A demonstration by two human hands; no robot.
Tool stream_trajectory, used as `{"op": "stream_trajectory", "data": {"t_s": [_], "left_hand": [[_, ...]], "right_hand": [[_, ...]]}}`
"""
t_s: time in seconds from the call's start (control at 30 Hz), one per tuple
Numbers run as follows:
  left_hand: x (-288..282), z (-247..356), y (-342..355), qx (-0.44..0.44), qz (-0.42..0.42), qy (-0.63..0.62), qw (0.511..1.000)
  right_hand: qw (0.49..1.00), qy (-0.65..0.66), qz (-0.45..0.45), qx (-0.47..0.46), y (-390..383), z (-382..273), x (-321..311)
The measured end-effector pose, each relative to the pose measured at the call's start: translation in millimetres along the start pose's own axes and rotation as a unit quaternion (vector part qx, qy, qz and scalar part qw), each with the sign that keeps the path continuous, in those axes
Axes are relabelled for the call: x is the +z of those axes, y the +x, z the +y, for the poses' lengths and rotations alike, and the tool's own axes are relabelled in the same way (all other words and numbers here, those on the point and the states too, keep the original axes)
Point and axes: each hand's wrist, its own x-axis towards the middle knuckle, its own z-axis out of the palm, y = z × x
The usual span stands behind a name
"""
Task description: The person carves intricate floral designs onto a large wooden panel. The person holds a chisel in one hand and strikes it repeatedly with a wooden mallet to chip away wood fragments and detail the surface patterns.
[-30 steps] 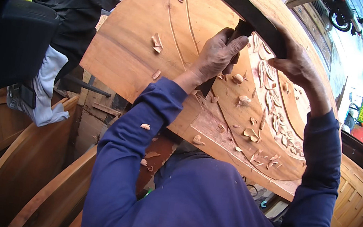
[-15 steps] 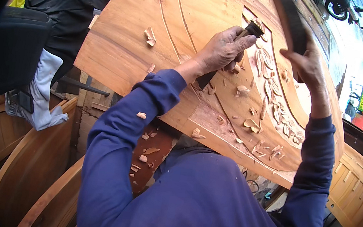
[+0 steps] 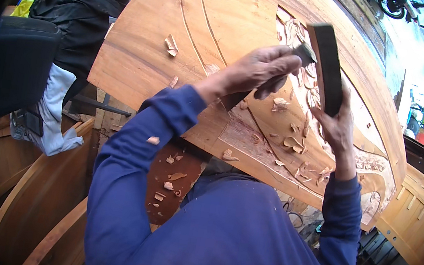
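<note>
My left hand [image 3: 264, 72] is closed around a chisel. The chisel's frayed butt end [image 3: 305, 53] sticks out past my thumb, while its dark blade [image 3: 234, 100] slants down toward the board's near edge. In my right hand [image 3: 338, 128] is a long, dark-faced wooden mallet [image 3: 330, 70], raised and tilted. The mallet head is right beside the chisel's butt; I cannot tell whether they touch. Below both hands lies a large wooden panel [image 3: 137, 49] with curved grooves and a carved leaf pattern [image 3: 312, 95], partly hidden by the mallet and my right hand.
Wood shavings [image 3: 293, 143] litter the panel, and more lie on a reddish-brown board [image 3: 176, 173] below it. At left stand a black chair [image 3: 19, 56] with dark cloth and a white cloth [image 3: 56, 105]. Curved wooden pieces [image 3: 44, 185] lean at lower left; a slatted panel [image 3: 418, 226] is at right.
My right hand has come down and left, bringing the mallet close to the chisel's butt. My left hand and the chisel have shifted slightly, with the grip kept.
</note>
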Motion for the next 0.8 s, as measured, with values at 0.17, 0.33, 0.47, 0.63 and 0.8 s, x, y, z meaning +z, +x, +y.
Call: {"op": "stream_trajectory", "data": {"t_s": [0.17,0.33,0.47,0.63,0.8], "left_hand": [[-24.0,66.0,-74.1,0.247,0.221,0.036,0.943],[-24.5,26.7,-116.1,0.332,0.507,0.095,0.790],[-12.1,-15.6,-145.5,0.320,0.602,0.158,0.715],[8.1,-21.8,-179.0,0.243,0.674,0.002,0.698],[4.0,-57.0,-193.4,0.281,0.676,-0.042,0.680]], "right_hand": [[0.977,0.131,0.080,0.151,-71.6,37.5,-0.7],[0.958,0.192,0.160,0.138,-97.8,51.8,8.0],[0.958,0.200,0.162,0.125,-94.9,50.2,6.5],[0.959,0.208,0.139,0.131,-90.6,49.2,4.9],[0.967,0.191,0.109,0.131,-88.7,48.5,3.0]]}}
